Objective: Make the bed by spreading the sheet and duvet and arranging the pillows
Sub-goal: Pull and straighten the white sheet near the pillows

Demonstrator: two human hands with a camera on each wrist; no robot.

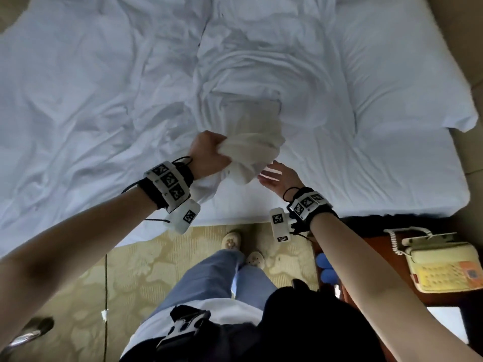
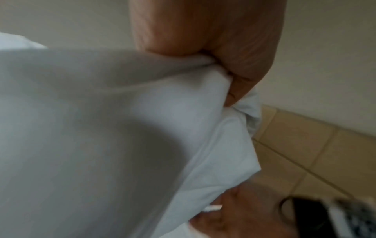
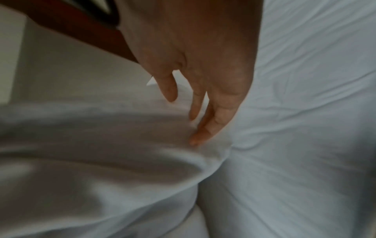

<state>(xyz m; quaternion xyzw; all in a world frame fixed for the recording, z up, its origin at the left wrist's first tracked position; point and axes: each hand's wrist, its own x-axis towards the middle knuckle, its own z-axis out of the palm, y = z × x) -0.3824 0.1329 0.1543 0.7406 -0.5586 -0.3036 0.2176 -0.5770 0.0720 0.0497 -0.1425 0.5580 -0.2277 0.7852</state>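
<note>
- The left hand is squeezing a bunch of the white sheet in a tight fist, near the near edge of the bed.
- The right hand is reaching in with straight fingers, holding nothing, fingertips just touching the cloth.
- The sheet is looking soft, light and floppy, so grabbing it by an edge or corner is probably best.
</note>
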